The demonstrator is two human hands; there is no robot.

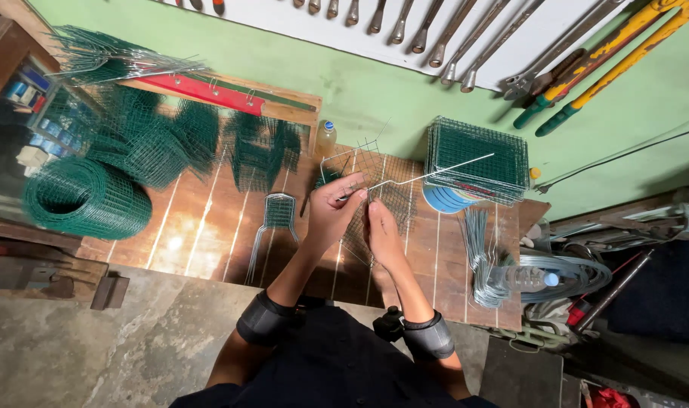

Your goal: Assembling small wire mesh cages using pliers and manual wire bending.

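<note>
Between the two hands, a bent length of bare steel wire (427,176) is lying across a small panel of wire mesh (374,198) on the wooden bench (208,227). The left hand (331,211) is pinching wire against mesh with fingers closed; the right hand (382,234) is pressing just below, its fingers closed on the mesh. Keeping the stiff wire seated along one grid line looks wise. Beyond the grip, green mesh panels (476,155) are sitting stacked.

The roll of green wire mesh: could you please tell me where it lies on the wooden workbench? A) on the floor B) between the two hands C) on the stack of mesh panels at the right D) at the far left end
D: the roll of green wire mesh lies on its side at the left end of the wooden workbench, well apart from the left hand and right hand.
</note>
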